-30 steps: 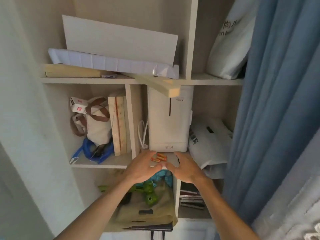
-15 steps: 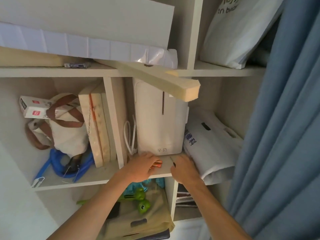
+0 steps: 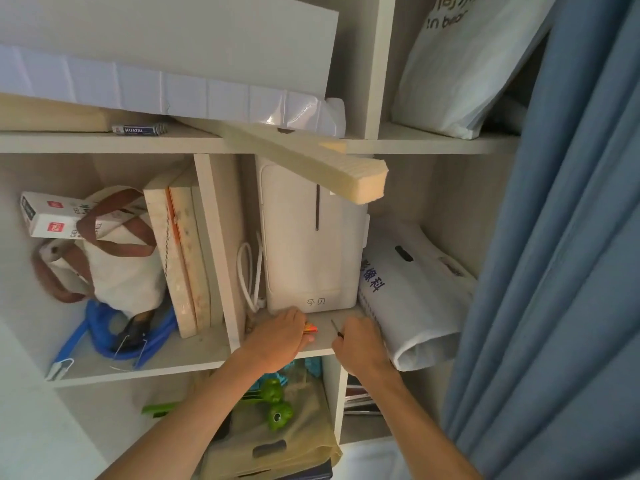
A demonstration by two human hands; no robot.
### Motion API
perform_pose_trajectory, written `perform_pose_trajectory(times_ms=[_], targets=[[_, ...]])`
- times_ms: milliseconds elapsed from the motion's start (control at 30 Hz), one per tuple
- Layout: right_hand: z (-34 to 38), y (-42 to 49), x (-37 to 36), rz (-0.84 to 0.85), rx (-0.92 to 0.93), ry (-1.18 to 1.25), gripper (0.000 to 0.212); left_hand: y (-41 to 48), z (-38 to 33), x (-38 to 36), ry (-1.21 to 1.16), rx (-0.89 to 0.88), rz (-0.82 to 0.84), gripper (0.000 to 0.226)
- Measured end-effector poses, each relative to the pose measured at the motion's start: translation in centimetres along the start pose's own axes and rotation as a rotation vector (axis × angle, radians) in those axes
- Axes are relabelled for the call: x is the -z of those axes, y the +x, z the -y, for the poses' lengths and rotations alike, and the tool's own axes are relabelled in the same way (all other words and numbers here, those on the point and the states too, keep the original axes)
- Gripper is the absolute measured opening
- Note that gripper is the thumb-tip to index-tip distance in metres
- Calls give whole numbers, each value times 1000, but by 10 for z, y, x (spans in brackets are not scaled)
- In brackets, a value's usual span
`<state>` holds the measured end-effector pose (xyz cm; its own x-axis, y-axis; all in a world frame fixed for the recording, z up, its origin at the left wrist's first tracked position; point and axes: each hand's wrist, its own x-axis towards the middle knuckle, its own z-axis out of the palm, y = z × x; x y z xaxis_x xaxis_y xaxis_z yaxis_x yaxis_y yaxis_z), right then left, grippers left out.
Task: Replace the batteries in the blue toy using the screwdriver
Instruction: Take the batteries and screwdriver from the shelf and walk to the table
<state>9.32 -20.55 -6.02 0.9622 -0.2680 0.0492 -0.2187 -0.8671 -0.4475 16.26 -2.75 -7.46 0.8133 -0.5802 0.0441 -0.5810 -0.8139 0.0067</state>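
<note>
Several orange batteries [image 3: 310, 329] lie on the middle shelf board [image 3: 325, 342] in front of a white appliance. My left hand [image 3: 277, 337] lies over them with its fingers curled around them; only their ends show. To their right, my right hand [image 3: 362, 344] is closed on a thin black screwdriver [image 3: 335, 327], whose tip points up and back. A teal-blue thing [image 3: 313, 366], perhaps the toy, shows just under the shelf edge between my wrists, mostly hidden.
The white appliance [image 3: 311, 254] stands right behind my hands. A foam bar [image 3: 311, 161] juts out overhead from the upper shelf. A white plastic bag [image 3: 415, 299] presses against my right hand. Blue curtain [image 3: 561, 237] hangs at right. Green frog toys [image 3: 278, 414] lie below.
The view has come closer to the shelf. My left hand has closed over the orange batteries, and my right hand has shifted right and now holds the screwdriver.
</note>
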Motion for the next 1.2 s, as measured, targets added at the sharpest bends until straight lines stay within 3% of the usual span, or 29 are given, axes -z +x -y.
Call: perform_pose_trajectory(times_ms=[200, 433, 600, 833, 1200], targets=[[-1, -17, 10, 12, 19, 75, 16, -6, -3, -2, -4, 26, -59, 35], [-2, -41, 36, -1, 145, 322, 24, -45, -19, 21, -409, 191, -175, 13], [9, -61, 42, 95, 300, 480, 8, -106, -24, 43, -613, 327, -285, 21], [80, -108, 14, 202, 588, 566, 8, -249, 8, 49, -659, 545, -381, 10], [279, -268, -79, 410, 897, 653, 7, -552, 83, 44, -619, 923, -517, 15]])
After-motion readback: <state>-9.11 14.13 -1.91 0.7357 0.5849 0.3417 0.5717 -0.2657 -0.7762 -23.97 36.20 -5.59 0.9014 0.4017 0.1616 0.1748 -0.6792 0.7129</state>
